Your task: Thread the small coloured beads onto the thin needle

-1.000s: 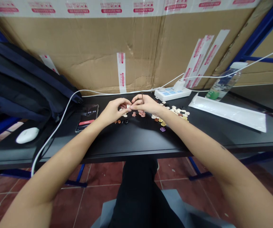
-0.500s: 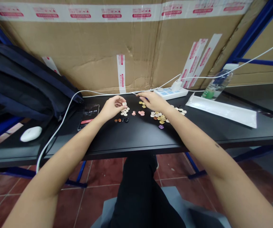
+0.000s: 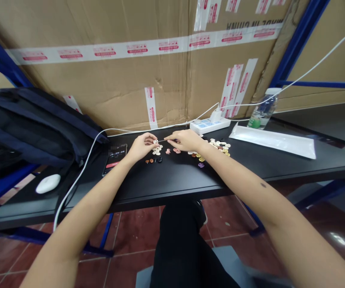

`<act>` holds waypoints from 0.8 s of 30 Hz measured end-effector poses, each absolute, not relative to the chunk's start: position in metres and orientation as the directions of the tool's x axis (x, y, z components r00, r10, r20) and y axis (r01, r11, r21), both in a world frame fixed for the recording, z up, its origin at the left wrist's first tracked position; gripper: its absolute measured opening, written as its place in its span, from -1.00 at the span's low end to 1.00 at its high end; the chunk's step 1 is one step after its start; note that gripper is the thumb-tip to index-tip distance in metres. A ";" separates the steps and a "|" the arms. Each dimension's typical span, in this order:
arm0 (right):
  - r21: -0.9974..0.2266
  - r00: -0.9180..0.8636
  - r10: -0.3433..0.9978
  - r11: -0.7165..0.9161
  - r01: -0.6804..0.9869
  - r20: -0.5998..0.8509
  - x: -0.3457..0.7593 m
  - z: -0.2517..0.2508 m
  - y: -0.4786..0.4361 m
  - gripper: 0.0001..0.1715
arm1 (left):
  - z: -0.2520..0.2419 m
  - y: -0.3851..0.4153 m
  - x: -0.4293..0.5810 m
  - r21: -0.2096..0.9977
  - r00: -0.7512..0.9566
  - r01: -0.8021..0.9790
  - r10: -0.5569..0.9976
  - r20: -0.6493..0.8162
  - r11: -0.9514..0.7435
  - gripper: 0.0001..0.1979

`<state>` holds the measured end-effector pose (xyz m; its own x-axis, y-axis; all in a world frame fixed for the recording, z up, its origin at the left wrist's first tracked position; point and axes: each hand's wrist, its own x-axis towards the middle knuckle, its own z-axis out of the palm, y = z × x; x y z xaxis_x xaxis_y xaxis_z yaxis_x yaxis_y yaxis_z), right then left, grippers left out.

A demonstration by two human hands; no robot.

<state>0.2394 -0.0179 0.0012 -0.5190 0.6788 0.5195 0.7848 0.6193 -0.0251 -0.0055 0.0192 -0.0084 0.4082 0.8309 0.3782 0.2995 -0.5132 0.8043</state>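
Between its thumb and fingertips, my left hand (image 3: pixel 142 147) pinches a small cream button-like piece (image 3: pixel 155 141) with dark holes. My right hand (image 3: pixel 188 140) is closed around a thin rod-like tool (image 3: pixel 162 140), whose tip reaches the piece; whether it enters a hole I cannot tell. Right below my left fingertips lies a small pile of cream pieces (image 3: pixel 157 151). Pink pieces (image 3: pixel 168 151) lie between the hands, and orange and black ones (image 3: pixel 151 161) sit nearer the edge. Mixed cream, yellow and brown pieces lie partly hidden under my right wrist, with a purple piece (image 3: pixel 201 165) in front.
A phone (image 3: pixel 116 158) and a dark backpack (image 3: pixel 40 124) are to the left, with a white mouse-like object (image 3: pixel 48 184). A white cable (image 3: pixel 84 168) runs to a power strip (image 3: pixel 210 125). A white packet (image 3: pixel 271 141) and a bottle (image 3: pixel 264 110) stand right. Cardboard (image 3: pixel 115 88) walls the back.
My right hand has moved left and nearer, bringing the thin tool's tip to the piece in my left hand. The left hand keeps its pinch. The camera view has tilted up slightly.
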 end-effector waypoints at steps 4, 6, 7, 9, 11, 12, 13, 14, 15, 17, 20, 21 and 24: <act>-0.008 -0.512 0.676 0.608 0.794 0.530 0.242 0.002 -0.017 -0.58 | -0.008 0.019 -0.005 0.806 0.404 0.306 0.836 0.372 -0.506 -0.67; -0.009 -0.514 0.674 0.611 0.791 0.530 0.244 0.003 -0.017 -0.58 | -0.008 0.018 -0.005 0.802 0.405 0.318 0.837 0.367 -0.505 -0.67; -0.012 -0.516 0.675 0.613 0.790 0.528 0.244 0.003 -0.018 -0.58 | -0.008 0.018 -0.005 0.798 0.406 0.327 0.838 0.364 -0.505 -0.67; -0.019 -0.516 0.681 0.613 0.790 0.520 0.243 0.005 -0.019 -0.58 | -0.009 0.018 -0.005 0.783 0.405 0.352 0.838 0.366 -0.513 -0.67; -0.034 -0.518 0.694 0.614 0.789 0.500 0.242 0.006 -0.020 -0.58 | -0.009 0.018 -0.005 0.760 0.400 0.379 0.834 0.380 -0.528 -0.68; -0.044 -0.523 0.701 0.617 0.786 0.485 0.241 0.007 -0.021 -0.57 | -0.009 0.017 -0.006 0.749 0.399 0.389 0.831 0.389 -0.537 -0.69; -0.054 -0.528 0.709 0.619 0.783 0.468 0.240 0.008 -0.021 -0.57 | -0.009 0.016 -0.006 0.737 0.399 0.397 0.826 0.398 -0.547 -0.70; -0.062 -0.532 0.716 0.620 0.782 0.452 0.239 0.008 -0.022 -0.56 | -0.009 0.016 -0.005 0.725 0.401 0.404 0.820 0.407 -0.558 -0.71; -0.063 -0.533 0.723 0.617 0.785 0.439 0.238 0.009 -0.022 -0.55 | -0.009 0.014 -0.005 0.711 0.403 0.413 0.814 0.418 -0.569 -0.72; -0.026 -0.532 0.723 0.603 0.797 0.441 0.237 0.008 -0.022 -0.55 | -0.008 0.012 -0.005 0.676 0.409 0.436 0.800 0.439 -0.594 -0.74; 0.072 -0.541 0.695 0.582 0.810 0.473 0.237 0.006 -0.021 -0.53 | -0.006 0.010 -0.004 0.637 0.409 0.459 0.784 0.467 -0.619 -0.78; 0.090 -0.543 0.689 0.577 0.812 0.480 0.237 0.005 -0.021 -0.53 | -0.006 0.010 -0.005 0.628 0.408 0.464 0.780 0.474 -0.624 -0.79; 0.047 -0.545 0.702 0.593 0.804 0.459 0.235 0.005 -0.023 -0.51 | -0.005 0.011 -0.005 0.604 0.402 0.481 0.772 0.492 -0.635 -0.79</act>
